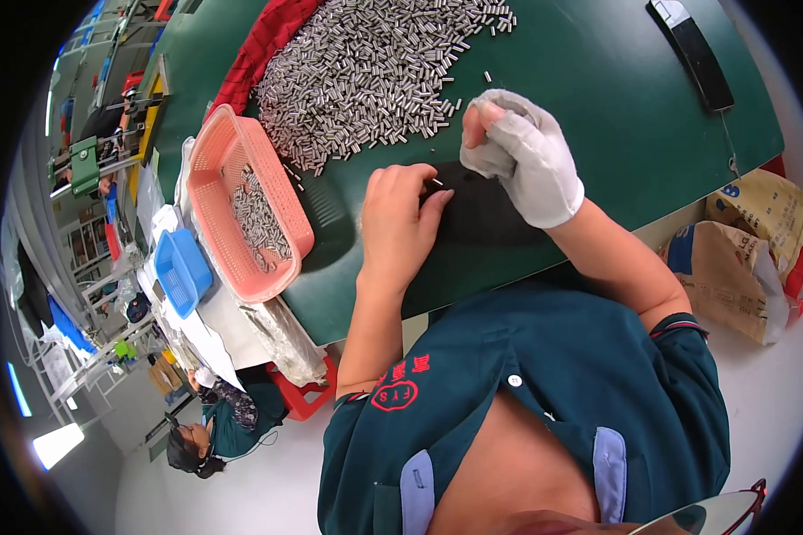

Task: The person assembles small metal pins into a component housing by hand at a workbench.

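Observation:
A large heap of short, shiny metal pins [366, 76] lies on the green table [598, 80]. My bare left hand [394, 218] is at the near edge of the heap, its thumb and forefinger closed on one small metal pin [436, 182]. To its right, raised over the table, my right hand [531, 160] wears a white glove with bare fingertips showing. Its fingers are curled together, and anything inside them is hidden. Beneath and between the hands is a dark patch [482, 209] on the table. A few loose pins lie apart from the heap.
A pink plastic basket [296, 218] holding more pins stands left of my left hand, beside a blue basket [183, 272]. Red cloth [254, 58] borders the heap. A long black object [698, 62] lies far right, above paper sacks [723, 276]. Another person [232, 415] sits at left.

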The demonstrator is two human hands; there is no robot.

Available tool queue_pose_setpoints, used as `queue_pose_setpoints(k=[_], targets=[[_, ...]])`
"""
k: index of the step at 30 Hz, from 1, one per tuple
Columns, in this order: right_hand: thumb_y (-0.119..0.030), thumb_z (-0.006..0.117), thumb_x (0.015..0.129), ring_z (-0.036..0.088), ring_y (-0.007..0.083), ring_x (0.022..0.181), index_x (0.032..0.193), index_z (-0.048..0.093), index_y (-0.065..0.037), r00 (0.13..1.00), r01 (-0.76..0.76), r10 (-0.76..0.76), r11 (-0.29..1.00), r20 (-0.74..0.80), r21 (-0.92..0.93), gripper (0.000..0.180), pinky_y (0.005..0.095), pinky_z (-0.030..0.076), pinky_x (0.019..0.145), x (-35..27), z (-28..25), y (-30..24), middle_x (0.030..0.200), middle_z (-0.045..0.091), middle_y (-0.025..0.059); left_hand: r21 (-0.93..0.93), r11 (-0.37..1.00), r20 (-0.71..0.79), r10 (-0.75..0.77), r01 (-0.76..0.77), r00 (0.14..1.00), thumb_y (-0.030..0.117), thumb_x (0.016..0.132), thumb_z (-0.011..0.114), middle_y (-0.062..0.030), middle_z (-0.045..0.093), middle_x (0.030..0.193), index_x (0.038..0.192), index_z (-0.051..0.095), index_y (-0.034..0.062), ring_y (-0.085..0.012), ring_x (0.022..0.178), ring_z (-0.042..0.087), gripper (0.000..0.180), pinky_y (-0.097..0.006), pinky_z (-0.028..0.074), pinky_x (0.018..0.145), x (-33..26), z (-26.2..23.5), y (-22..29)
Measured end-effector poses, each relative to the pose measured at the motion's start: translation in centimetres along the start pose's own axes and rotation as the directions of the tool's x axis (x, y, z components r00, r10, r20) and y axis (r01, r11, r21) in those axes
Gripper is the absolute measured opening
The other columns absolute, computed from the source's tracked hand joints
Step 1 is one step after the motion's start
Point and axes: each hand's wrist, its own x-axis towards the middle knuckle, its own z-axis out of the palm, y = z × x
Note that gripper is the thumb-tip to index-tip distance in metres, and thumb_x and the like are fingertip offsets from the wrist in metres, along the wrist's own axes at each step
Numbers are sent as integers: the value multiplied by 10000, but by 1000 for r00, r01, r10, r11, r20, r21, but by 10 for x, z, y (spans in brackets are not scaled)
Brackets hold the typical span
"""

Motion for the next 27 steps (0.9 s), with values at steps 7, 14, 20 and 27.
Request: queue_pose_setpoints(k=[7, 14, 20, 27], targets=[[-266, 551, 932, 297, 63, 521, 783, 548, -26, 997, 64, -68, 991, 39, 114, 282, 236, 260, 515, 4, -5, 7, 601, 392, -25, 21, 997, -142, 77, -74, 987, 21, 758, 683, -87, 597, 835, 882, 616, 48, -278, 807, 548, 143, -365, 443, 719, -3, 8, -11], [-267, 537, 936, 283, 74, 528, 787, 549, -25, 998, 58, -62, 981, 15, 185, 284, 241, 268, 533, 9, -8, 13, 596, 378, -28, 20, 996, -143, 85, -83, 986, 1, 772, 659, -95, 598, 832, 844, 601, 37, -290, 799, 545, 100, -373, 438, 714, -3, 16, -9], [-349, 485, 952, 270, 107, 550, 811, 517, -44, 999, 45, -46, 994, 2, 103, 337, 269, 254, 557, 11, 0, 8, 582, 292, -34, 14, 998, -176, 63, -62, 982, -23, 775, 649, -96, 593, 849, 839, 597, 34, -288, 796, 539, 100, -367, 436, 712, -5, 22, -4], [-362, 508, 934, 285, 112, 550, 788, 520, -32, 999, -5, 2, 999, 46, 49, 361, 268, 266, 561, 13, -2, 7, 581, 318, -24, -6, 997, -181, 72, -74, 981, -39, 744, 663, -90, 560, 863, 863, 576, 38, -294, 812, 522, 166, -384, 427, 715, -5, 24, -4]])
